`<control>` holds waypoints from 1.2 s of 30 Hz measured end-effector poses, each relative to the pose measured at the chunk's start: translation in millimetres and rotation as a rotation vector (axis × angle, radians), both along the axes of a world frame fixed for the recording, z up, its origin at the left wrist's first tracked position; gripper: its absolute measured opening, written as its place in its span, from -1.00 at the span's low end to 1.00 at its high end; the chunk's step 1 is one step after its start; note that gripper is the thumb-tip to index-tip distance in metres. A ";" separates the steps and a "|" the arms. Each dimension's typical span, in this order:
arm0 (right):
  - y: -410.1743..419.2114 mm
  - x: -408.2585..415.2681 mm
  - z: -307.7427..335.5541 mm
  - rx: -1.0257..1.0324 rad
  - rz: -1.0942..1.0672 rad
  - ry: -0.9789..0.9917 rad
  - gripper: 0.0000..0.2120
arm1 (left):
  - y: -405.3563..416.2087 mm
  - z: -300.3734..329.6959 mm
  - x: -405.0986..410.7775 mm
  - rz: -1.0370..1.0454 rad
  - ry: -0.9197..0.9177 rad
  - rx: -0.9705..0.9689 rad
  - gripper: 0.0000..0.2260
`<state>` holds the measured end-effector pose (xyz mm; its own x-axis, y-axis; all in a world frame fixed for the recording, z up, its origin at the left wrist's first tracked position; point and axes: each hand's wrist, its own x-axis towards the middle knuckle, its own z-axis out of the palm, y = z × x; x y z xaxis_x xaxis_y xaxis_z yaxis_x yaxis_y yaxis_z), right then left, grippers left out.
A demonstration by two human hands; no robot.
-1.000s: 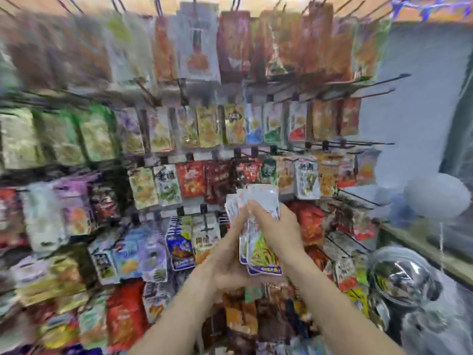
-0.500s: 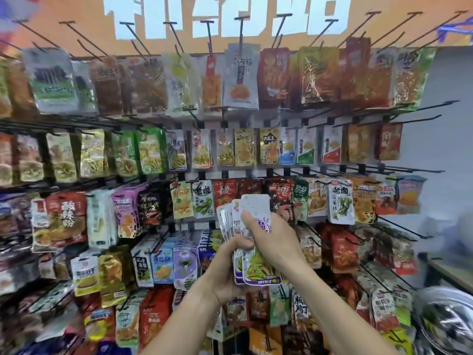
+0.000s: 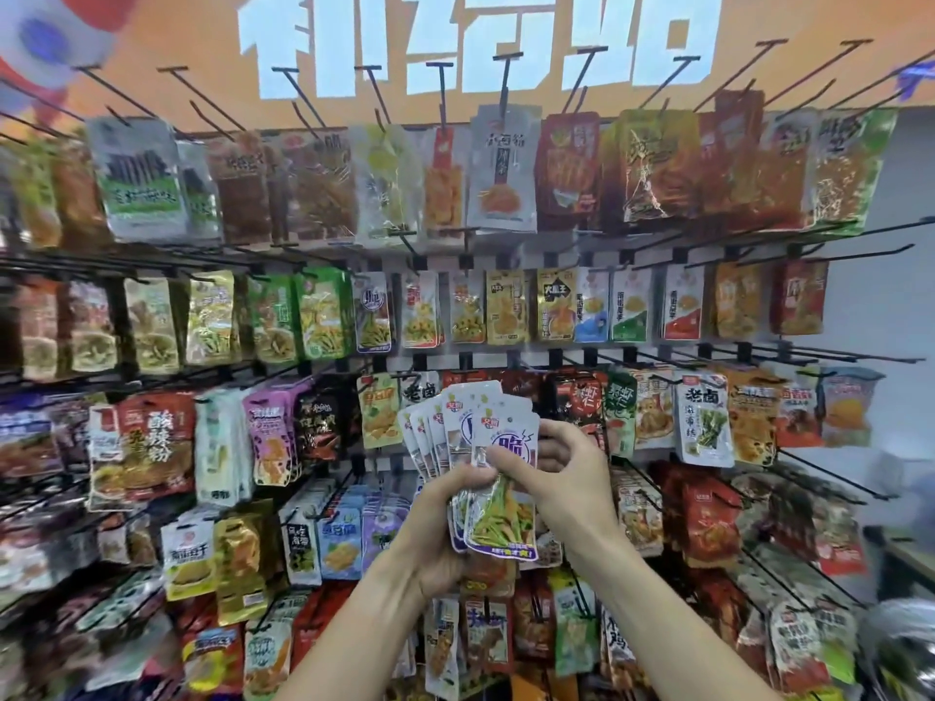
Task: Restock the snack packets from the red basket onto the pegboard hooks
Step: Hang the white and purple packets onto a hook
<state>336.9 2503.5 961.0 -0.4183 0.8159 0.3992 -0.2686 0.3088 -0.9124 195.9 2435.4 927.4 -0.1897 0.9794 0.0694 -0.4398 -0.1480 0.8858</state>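
Note:
A fanned stack of several white and purple snack packets (image 3: 485,437) with green food pictured is held up in front of the pegboard wall. My left hand (image 3: 445,518) grips the stack from below and behind. My right hand (image 3: 566,478) pinches the front packet (image 3: 506,513) with thumb and fingers. A matching packet (image 3: 373,316) hangs in the second row, above and left of the stack. The red basket is not in view.
Black pegboard hooks (image 3: 819,255) jut out toward me in several rows, most hung with snack packets. Bare hooks (image 3: 830,478) stick out at the right edge beside a pale wall (image 3: 870,316). An orange sign (image 3: 455,37) spans the top.
My view has tilted up, bringing the top row and sign into sight. The packets are fanned wider, and my right hand has slid down to the front packet's middle.

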 end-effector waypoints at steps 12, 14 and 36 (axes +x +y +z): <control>-18.6 -101.0 24.4 -0.024 0.040 0.108 -0.53 | -41.3 34.4 -90.8 0.140 -0.034 -0.020 -0.73; -22.6 -123.5 29.3 -0.058 0.026 0.106 -0.48 | -50.4 42.6 -103.8 0.172 -0.073 -0.005 -0.86; 19.2 -287.1 157.1 0.324 -0.151 0.022 -0.67 | -80.6 113.8 -208.3 0.312 -0.051 0.083 -0.43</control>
